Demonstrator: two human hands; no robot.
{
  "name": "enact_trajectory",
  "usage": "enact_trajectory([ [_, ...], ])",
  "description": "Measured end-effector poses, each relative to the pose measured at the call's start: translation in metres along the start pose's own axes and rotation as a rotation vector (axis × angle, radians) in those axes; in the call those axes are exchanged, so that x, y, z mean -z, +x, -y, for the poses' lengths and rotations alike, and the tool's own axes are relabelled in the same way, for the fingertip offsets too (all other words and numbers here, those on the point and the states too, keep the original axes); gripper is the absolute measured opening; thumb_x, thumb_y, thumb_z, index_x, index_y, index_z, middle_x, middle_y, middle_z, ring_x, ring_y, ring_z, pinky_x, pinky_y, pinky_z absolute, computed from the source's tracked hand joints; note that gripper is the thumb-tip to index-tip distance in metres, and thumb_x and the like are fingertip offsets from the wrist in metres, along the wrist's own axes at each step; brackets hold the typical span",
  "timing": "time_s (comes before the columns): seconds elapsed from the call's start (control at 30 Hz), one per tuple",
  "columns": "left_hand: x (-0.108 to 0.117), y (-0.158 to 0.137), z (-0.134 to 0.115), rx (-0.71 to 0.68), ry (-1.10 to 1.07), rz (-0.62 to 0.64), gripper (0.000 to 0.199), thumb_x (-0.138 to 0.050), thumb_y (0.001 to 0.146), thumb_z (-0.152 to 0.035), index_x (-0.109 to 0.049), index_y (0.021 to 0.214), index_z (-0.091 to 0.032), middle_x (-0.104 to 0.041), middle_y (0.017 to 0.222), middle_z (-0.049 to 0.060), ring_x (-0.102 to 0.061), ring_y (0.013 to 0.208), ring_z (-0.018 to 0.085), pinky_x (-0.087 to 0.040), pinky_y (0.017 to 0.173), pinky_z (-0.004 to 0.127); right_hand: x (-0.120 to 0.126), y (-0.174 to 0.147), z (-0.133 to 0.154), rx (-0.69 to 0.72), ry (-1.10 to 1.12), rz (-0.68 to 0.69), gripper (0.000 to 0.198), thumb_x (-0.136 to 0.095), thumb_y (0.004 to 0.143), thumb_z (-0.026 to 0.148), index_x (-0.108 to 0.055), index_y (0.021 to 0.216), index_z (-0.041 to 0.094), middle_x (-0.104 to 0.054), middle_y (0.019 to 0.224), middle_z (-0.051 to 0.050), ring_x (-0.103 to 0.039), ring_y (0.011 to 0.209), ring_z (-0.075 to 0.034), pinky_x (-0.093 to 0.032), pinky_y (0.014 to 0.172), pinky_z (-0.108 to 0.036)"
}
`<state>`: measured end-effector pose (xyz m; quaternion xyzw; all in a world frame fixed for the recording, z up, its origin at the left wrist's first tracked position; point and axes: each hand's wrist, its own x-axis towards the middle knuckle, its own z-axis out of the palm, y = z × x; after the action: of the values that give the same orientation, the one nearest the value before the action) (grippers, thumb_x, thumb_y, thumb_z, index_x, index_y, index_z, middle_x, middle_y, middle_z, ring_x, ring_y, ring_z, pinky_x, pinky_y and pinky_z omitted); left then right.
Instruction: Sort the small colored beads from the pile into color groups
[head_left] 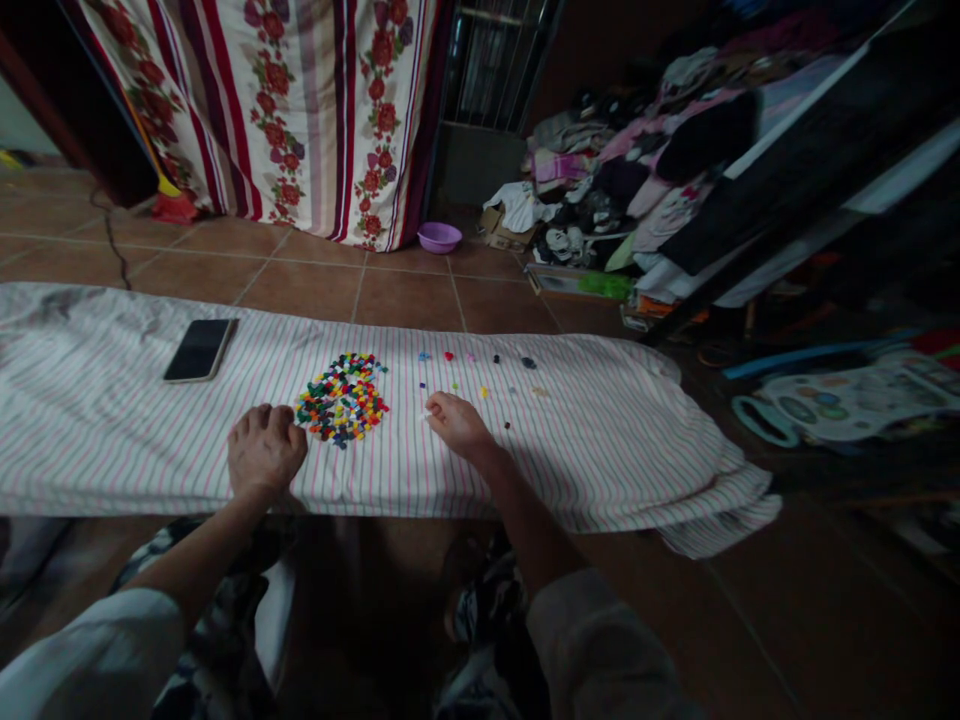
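A heap of small multicoloured plastic pieces (367, 408) lies on a striped cloth (600, 450). My left hand (268, 447) rests on the cloth at the heap's left edge, fingers curled under in a loose fist, the fingertips hidden. To the right of the heap, my right hand (459, 424) pinches a small white piece (427, 414) between thumb and fingers, low over the cloth. Beyond it, small pieces sit apart by colour in rough rows, among them a red piece (448, 356), a yellow piece (484, 392) and a dark grey piece (528, 363). A brown piece (507, 425) lies right of this hand.
A phone (200, 350) lies on the cloth at the left. Past the covered surface are a tiled floor, a purple basin (439, 237), a floral curtain (322, 120) and a red broom (174, 205). Piled clothes (600, 180) and a toy panel (832, 400) stand at the right.
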<state>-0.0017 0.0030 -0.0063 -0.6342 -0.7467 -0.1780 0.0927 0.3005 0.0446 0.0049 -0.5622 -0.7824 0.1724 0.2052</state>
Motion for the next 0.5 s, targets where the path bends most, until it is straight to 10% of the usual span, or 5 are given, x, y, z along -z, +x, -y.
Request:
enact_trajectory([
  [0.5, -0.002, 0.0, 0.001, -0.008, -0.005, -0.019, 0.031, -0.04, 0.085, -0.028, -0.065, 0.101, -0.019, -0.059, 0.112, 0.014, -0.052, 0.108, 0.029, -0.041, 0.091, 0.043, -0.003, 0.002, 0.014, -0.053, -0.189, 0.162, 0.025, -0.053, 0.084, 0.014, -0.065, 0.105, 0.017, -0.066, 0.094, -0.006, -0.061, 0.087, -0.019, -0.045, 0.078, -0.028],
])
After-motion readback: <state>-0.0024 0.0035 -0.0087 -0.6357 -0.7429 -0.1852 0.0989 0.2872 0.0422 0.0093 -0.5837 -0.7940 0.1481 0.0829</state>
